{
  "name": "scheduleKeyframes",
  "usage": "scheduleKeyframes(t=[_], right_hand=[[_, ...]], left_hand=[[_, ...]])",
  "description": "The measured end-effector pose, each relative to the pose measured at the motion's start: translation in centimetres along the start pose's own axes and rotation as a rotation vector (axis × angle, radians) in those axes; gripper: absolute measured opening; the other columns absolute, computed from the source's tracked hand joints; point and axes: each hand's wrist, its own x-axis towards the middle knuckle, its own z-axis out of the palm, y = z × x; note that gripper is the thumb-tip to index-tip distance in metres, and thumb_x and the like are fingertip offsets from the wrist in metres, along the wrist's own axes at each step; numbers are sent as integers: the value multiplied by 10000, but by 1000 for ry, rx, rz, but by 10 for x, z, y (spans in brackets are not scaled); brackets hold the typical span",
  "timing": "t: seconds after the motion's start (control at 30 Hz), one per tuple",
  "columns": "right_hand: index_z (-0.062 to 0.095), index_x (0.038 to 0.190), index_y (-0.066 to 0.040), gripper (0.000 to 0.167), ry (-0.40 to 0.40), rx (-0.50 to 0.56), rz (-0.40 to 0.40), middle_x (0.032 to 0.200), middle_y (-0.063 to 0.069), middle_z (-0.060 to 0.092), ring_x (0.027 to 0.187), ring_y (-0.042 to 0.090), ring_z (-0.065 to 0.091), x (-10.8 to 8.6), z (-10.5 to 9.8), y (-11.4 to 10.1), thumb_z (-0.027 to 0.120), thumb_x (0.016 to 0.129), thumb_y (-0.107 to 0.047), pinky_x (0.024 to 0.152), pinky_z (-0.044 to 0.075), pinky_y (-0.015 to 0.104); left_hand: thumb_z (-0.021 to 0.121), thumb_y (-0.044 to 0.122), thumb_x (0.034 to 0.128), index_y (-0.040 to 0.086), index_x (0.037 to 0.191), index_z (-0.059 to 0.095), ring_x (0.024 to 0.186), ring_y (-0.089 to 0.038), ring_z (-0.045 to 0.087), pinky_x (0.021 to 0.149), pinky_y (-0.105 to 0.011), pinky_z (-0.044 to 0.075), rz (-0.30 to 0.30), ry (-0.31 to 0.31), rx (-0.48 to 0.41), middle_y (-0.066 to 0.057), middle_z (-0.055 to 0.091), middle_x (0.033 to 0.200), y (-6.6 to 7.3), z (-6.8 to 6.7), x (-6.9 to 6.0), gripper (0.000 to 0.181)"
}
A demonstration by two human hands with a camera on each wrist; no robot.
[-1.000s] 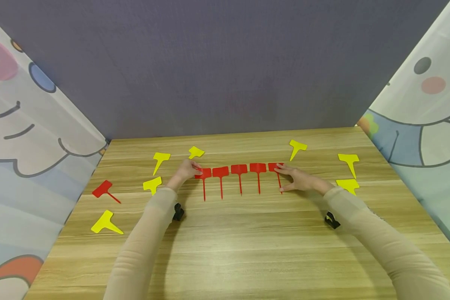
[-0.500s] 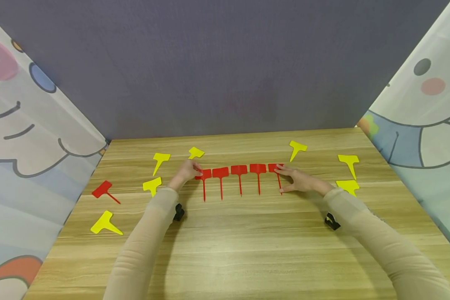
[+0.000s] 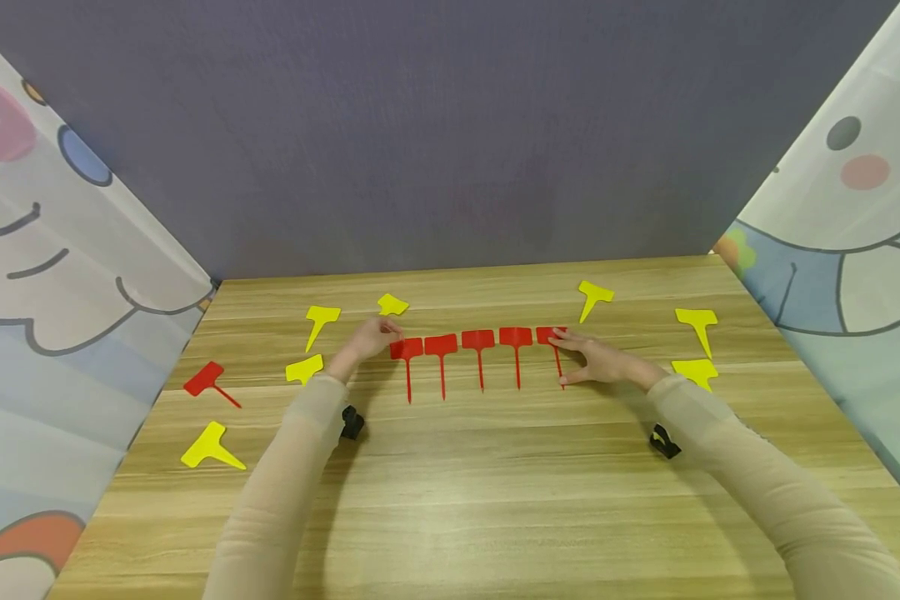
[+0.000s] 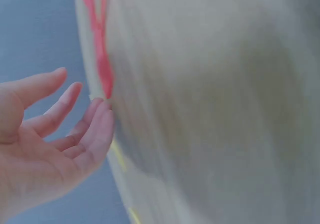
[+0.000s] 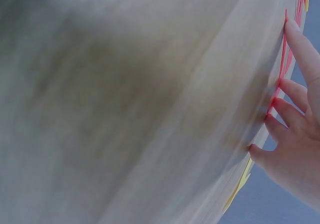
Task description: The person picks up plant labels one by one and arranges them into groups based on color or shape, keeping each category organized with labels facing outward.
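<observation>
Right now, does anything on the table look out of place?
Yes: one red tag lies slanted at the person's left, apart from the row of five, so it looks like a stray. I see no spill or damage.

Table point(image 3: 495, 500) in wood grain. Five red T-shaped tags point(image 3: 478, 339) lying in a row, left fingers point(image 3: 391, 327) to right fingers point(image 3: 572, 340); the latter touch the end tag. Lone red tag point(image 3: 206, 377) well left of left fingers. Yellow tags point(image 3: 392, 304): one just beyond left fingers, three farther left; one beyond right fingers, two to their right.
</observation>
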Motion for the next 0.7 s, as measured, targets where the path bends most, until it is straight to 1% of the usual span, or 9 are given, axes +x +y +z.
scheduleKeyframes(t=[0.07,0.1,0.17,0.3,0.37,0.5,0.53,0.6,0.7], right_hand=[[293,1342,61,778,0,-2,-2,1428,230,158,1291,427,99,0,0,0,696,752,-245,1003,143,582],[291,1343,61,778,0,-3,-1,1428,231,158,1291,427,98,0,0,0,695,753,-245,1002,143,583],[287,1345,59,780,-2,-1,1,1429,231,155,1292,426,94,0,0,0,693,755,-249,1000,134,590],[284,1348,56,783,-4,0,4,1429,229,159,1294,422,95,0,0,0,692,755,-251,999,133,591],[287,1347,54,783,-2,0,4,1427,228,165,1293,422,98,-1,0,0,694,753,-251,1001,143,584],[285,1348,52,782,-2,1,6,1427,228,164,1292,424,98,-1,0,-1,693,754,-252,1002,147,581],[284,1349,52,781,-3,5,9,1427,229,163,1293,425,95,-1,0,-1,693,755,-249,1002,146,581],[280,1350,53,780,-5,7,10,1428,229,158,1293,424,91,-1,-1,-1,691,758,-246,1004,146,578],[277,1351,54,780,-6,8,13,1429,231,154,1293,425,89,-1,-1,-1,689,760,-245,1003,146,579]], left_hand=[[516,152,893,-70,1096,537,991,-327,503,800,-380,445,10,7,-11,-220,524,1108,18,-8,-21,301],[515,141,891,-86,1091,533,970,-328,519,789,-372,457,30,12,-25,-232,521,1101,23,-12,-28,302],[507,131,891,-93,1082,536,935,-329,530,757,-356,466,71,29,-24,-238,520,1072,26,-17,-36,296],[504,120,887,-80,1055,567,932,-323,520,749,-365,465,166,70,-10,-230,531,1048,18,-24,-40,268],[491,118,896,-84,1066,564,966,-337,503,764,-379,464,194,65,2,-241,506,1127,15,-28,-43,274],[500,143,898,-75,1097,547,933,-359,538,748,-386,484,181,40,6,-243,499,1148,12,-37,-52,298],[504,146,896,-72,1102,542,925,-361,543,747,-387,487,181,35,10,-237,505,1138,10,-39,-55,302],[514,162,893,-56,1108,542,894,-348,553,736,-379,488,177,38,28,-209,542,1054,7,-43,-58,308],[507,144,895,-79,1121,520,890,-339,539,754,-398,487,195,29,19,-209,540,1028,0,-49,-63,318]])
